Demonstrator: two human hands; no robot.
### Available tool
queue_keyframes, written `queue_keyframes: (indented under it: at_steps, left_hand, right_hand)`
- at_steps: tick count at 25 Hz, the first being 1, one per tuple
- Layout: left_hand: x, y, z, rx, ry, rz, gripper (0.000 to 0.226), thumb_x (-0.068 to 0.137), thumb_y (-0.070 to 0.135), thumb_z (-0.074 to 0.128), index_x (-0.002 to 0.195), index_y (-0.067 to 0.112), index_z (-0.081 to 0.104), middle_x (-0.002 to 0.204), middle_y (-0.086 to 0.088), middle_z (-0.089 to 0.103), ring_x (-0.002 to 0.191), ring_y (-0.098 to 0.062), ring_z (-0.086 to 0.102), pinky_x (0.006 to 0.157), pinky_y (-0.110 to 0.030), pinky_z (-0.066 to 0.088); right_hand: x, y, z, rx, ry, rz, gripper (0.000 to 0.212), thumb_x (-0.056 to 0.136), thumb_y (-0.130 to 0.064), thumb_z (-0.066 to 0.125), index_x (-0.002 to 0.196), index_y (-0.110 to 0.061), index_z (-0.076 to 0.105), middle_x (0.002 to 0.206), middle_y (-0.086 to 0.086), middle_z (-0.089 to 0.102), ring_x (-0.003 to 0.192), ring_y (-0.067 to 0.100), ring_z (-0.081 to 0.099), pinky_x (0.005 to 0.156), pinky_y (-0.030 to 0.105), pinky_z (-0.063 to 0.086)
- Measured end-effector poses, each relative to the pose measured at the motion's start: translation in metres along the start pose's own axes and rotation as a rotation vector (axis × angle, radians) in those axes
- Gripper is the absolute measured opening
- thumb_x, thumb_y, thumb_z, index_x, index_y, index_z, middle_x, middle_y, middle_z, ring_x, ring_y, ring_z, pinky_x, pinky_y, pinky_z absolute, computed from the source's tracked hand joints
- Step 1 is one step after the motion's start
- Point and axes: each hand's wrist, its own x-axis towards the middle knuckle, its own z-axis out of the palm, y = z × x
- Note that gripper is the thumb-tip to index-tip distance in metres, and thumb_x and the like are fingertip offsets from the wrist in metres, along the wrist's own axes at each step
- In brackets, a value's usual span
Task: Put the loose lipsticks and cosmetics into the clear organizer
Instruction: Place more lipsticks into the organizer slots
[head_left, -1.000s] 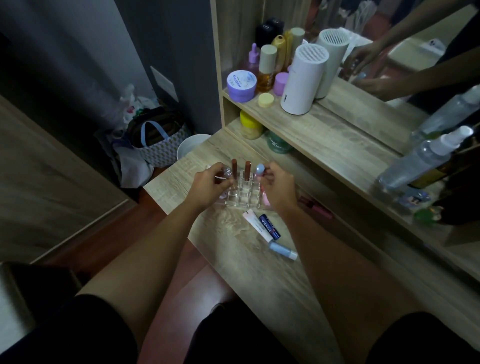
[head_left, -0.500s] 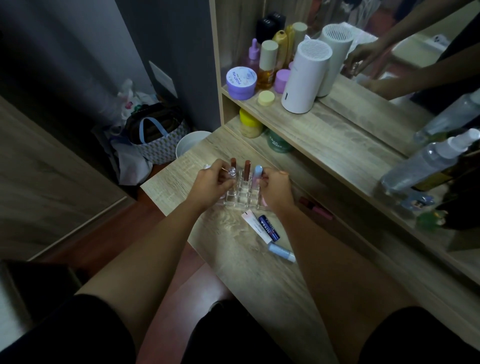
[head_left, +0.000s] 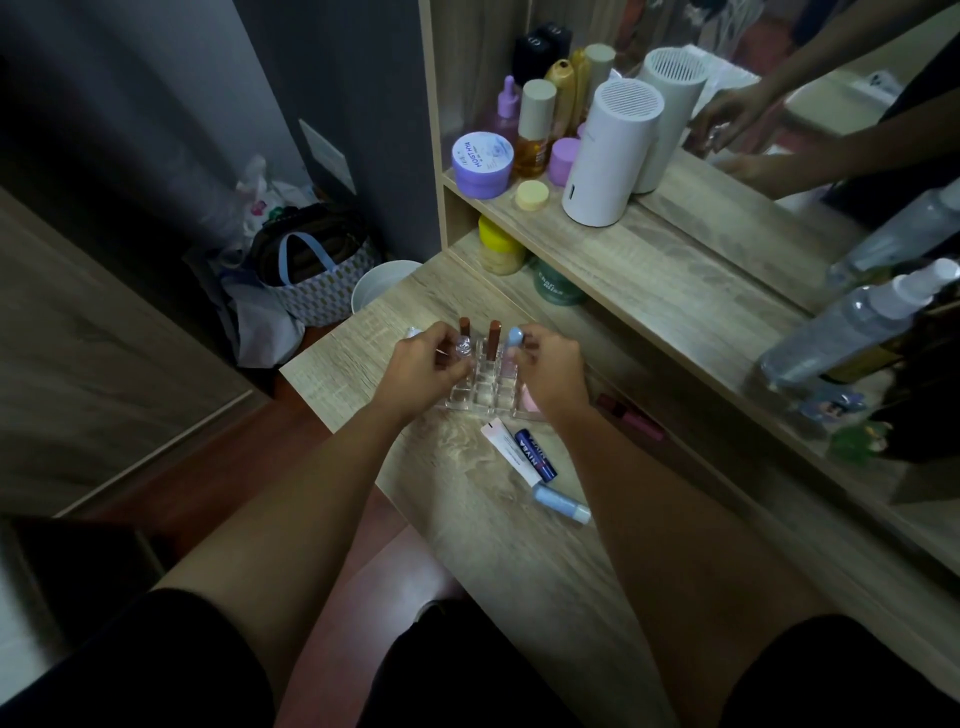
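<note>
The clear organizer (head_left: 485, 389) sits on the wooden desk (head_left: 467, 519) between my hands. Two brown lipsticks (head_left: 493, 336) stand upright in its far slots. My left hand (head_left: 423, 369) is at the organizer's left side, fingers pinched around a silver-capped lipstick (head_left: 462, 345) standing in a slot. My right hand (head_left: 553, 371) is at the right side, fingertips closed on a light blue-capped stick (head_left: 514, 338). Loose on the desk nearer me lie a white tube (head_left: 506, 449), a dark blue lip balm (head_left: 536, 453) and a light blue tube (head_left: 562, 503).
A dark pink lipstick (head_left: 629, 414) lies right of the organizer, under the shelf edge. The shelf (head_left: 649, 280) carries jars, bottles and a white cylinder (head_left: 605, 156). Spray bottles (head_left: 852, 327) stand at right by the mirror. A bag (head_left: 317, 270) and white bin (head_left: 382, 291) are on the floor at left.
Both hands stay at the organizer. My left fingers have drawn in around the silver-capped lipstick, and my right fingers have curled closer under the light blue cap.
</note>
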Motion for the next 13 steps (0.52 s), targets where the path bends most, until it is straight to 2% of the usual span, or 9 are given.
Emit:
queue_keyframes:
  at_steps: [2,6,9,10,12,13]
  left_hand:
    - [0.0003,-0.0005,0.0001,0.007,0.005,0.006,0.022,0.077,0.019,0.072,0.093,0.010,0.060,0.083,-0.010,0.072,0.074,-0.018,0.068,0.070,-0.024,0.051]
    - [0.0010,-0.0006,-0.0002,0.005,0.006,-0.003,0.022,0.076,0.019,0.073,0.092,0.010,0.061,0.084,-0.011,0.072,0.075,-0.019,0.068,0.070,-0.022,0.049]
    - [0.0010,0.0019,-0.0025,0.004,0.002,-0.005,0.023,0.075,0.019,0.074,0.092,0.010,0.060,0.083,-0.010,0.071,0.075,-0.019,0.067,0.067,-0.016,0.048]
    - [0.0009,0.0025,-0.0034,0.006,0.002,-0.009,0.024,0.075,0.018,0.075,0.092,0.010,0.060,0.083,-0.009,0.070,0.075,-0.018,0.067,0.066,-0.015,0.048]
    - [-0.0013,0.0024,-0.0053,0.010,0.008,-0.035,0.027,0.074,0.018,0.076,0.094,0.010,0.060,0.085,-0.008,0.069,0.076,-0.018,0.067,0.067,-0.017,0.049]
    - [-0.0040,0.0032,-0.0062,0.007,0.013,-0.047,0.028,0.074,0.018,0.076,0.095,0.010,0.060,0.085,-0.006,0.067,0.076,-0.017,0.066,0.068,-0.018,0.049]
  right_hand:
    - [-0.0008,0.0006,-0.0002,0.003,-0.001,-0.005,0.014,0.085,-0.010,0.063,0.099,-0.010,0.065,0.088,0.007,0.072,0.079,0.015,0.069,0.071,0.020,0.054]
    - [0.0001,0.0011,0.0004,0.000,-0.003,0.007,0.018,0.086,-0.008,0.062,0.104,-0.010,0.065,0.091,0.008,0.072,0.081,0.016,0.069,0.073,0.023,0.056]
    - [0.0000,0.0007,-0.0023,-0.016,-0.011,0.009,0.025,0.086,-0.007,0.061,0.111,-0.009,0.062,0.096,0.008,0.071,0.082,0.014,0.068,0.071,0.015,0.050]
    - [-0.0001,0.0009,-0.0037,-0.022,-0.012,0.009,0.027,0.086,-0.008,0.061,0.113,-0.008,0.061,0.096,0.008,0.070,0.077,0.011,0.066,0.067,0.010,0.048]
    - [-0.0007,0.0032,-0.0055,-0.051,-0.009,0.005,0.025,0.088,-0.011,0.060,0.112,-0.007,0.061,0.089,0.006,0.069,0.061,0.000,0.057,0.048,-0.001,0.041]
    - [-0.0025,0.0046,-0.0076,-0.075,-0.010,0.000,0.024,0.089,-0.012,0.058,0.112,-0.007,0.061,0.087,0.006,0.069,0.057,-0.001,0.053,0.042,-0.001,0.039]
